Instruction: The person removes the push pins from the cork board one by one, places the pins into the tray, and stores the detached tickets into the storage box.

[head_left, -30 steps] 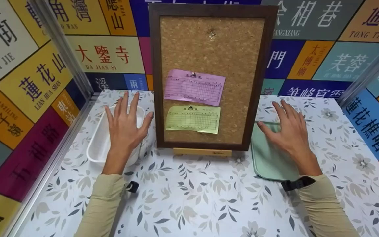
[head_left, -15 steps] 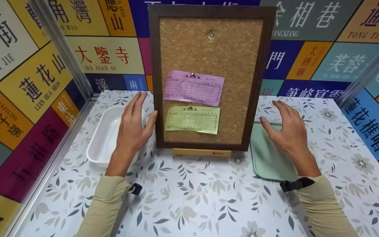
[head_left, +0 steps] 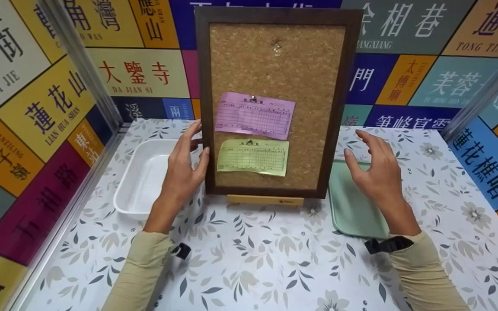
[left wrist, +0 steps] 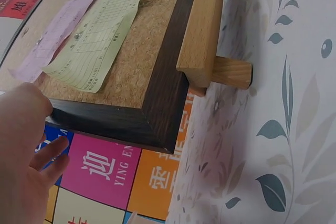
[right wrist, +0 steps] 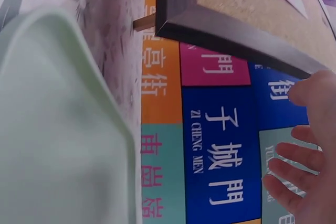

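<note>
A framed cork board (head_left: 277, 56) stands upright on a small wooden stand (head_left: 270, 200). A pink slip (head_left: 255, 114) is pinned to it, with a yellow-green slip (head_left: 253, 157) pinned below. My left hand (head_left: 184, 166) is at the board's left edge, thumb against or very near the dark frame (left wrist: 105, 124); whether it touches, I cannot tell. Its other fingers (left wrist: 52, 163) are spread beside and behind that edge. On the other side, my right hand (head_left: 376, 172) hovers over the green tray, fingers loosely bent, holding nothing, apart from the frame in the head view.
A white tub (head_left: 134, 185) sits on the table at the left, partly behind my left hand. At the right lies a pale green tray (head_left: 348, 211). Patterned walls (head_left: 141, 71) with large characters enclose the flower-print table (head_left: 249, 263).
My left hand has moved right from over the white tub to the board's left edge, turning inward. My right hand has shifted only slightly. Board and slips stay in place.
</note>
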Action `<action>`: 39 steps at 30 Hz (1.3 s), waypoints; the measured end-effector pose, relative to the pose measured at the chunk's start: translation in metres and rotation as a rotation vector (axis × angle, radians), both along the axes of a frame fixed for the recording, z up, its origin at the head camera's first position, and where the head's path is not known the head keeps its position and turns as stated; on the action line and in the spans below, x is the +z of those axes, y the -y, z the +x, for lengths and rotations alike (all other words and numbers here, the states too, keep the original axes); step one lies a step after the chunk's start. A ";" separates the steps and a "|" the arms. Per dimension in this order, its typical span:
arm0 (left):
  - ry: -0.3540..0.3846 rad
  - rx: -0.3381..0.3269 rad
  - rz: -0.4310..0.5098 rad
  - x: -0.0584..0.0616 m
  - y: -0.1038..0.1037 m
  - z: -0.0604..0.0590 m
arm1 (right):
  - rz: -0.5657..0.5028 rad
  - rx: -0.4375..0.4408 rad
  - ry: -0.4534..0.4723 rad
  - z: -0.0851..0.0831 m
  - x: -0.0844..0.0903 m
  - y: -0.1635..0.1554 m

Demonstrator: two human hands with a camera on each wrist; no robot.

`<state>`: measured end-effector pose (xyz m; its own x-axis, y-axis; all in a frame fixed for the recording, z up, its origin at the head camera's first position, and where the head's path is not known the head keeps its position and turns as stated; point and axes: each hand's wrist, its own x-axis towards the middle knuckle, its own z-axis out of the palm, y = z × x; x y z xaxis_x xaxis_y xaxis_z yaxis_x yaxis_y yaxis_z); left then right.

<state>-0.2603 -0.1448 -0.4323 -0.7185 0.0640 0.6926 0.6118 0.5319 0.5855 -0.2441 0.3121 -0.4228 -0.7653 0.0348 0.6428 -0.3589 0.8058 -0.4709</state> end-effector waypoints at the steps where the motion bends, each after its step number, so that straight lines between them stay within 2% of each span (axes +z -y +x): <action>1: -0.005 -0.011 0.004 0.000 -0.001 0.000 | -0.004 0.001 -0.005 0.001 0.001 0.002; 7: -0.003 -0.032 0.020 -0.002 -0.003 0.001 | -0.042 0.033 -0.053 0.008 0.010 0.013; 14: 0.019 -0.041 0.040 -0.002 -0.003 0.003 | -0.084 0.113 -0.140 0.013 0.016 0.032; 18: 0.051 -0.024 0.032 -0.002 -0.003 0.004 | -0.095 0.172 -0.169 0.014 0.017 0.046; 26: 0.112 -0.005 0.022 -0.003 -0.008 0.005 | -0.065 0.245 -0.191 0.015 0.020 0.077; 39: 0.117 -0.014 0.032 -0.002 -0.010 0.006 | -0.073 0.368 -0.182 0.012 0.026 0.126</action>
